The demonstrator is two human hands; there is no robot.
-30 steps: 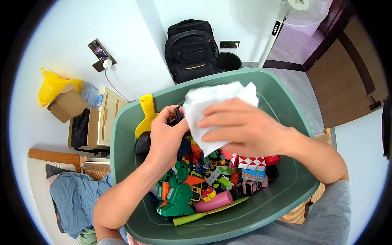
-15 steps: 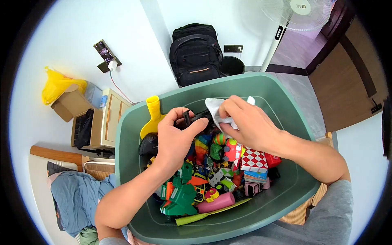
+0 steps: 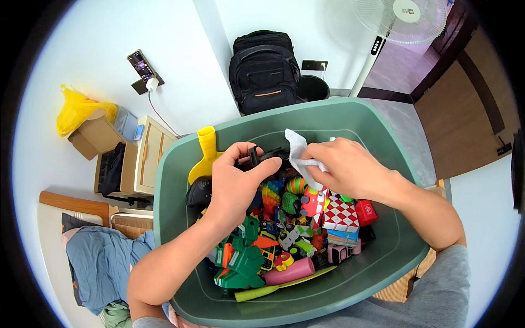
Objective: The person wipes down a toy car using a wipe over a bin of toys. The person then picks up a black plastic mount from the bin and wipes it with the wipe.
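Observation:
My left hand [image 3: 240, 175] is closed round a black plastic object [image 3: 268, 157], partly hidden by my fingers, so its exact kind is unclear. To its right, my right hand [image 3: 342, 167] pinches a white cloth [image 3: 298, 150], whose upper corner sticks up beside the black object. Both hands are above a large green tub [image 3: 383, 273] full of toys. Below them lie a red toy car [image 3: 314, 202], a red-and-white checkered box [image 3: 340, 214], a green-and-orange toy [image 3: 240, 268] and a pink cylinder [image 3: 292, 270]. A yellow toy shovel [image 3: 206, 145] leans at the tub's far left.
A black backpack [image 3: 263, 74] and a dark bin [image 3: 313, 87] stand behind the tub. A white fan [image 3: 363, 71] rises at the back right. On the left are a cream cabinet [image 3: 153, 158], cardboard boxes [image 3: 97, 135] and blue clothing [image 3: 104, 262].
My right hand has shifted slightly right and down with the cloth, uncovering more of the black object's end. My left hand keeps its grip in nearly the same place.

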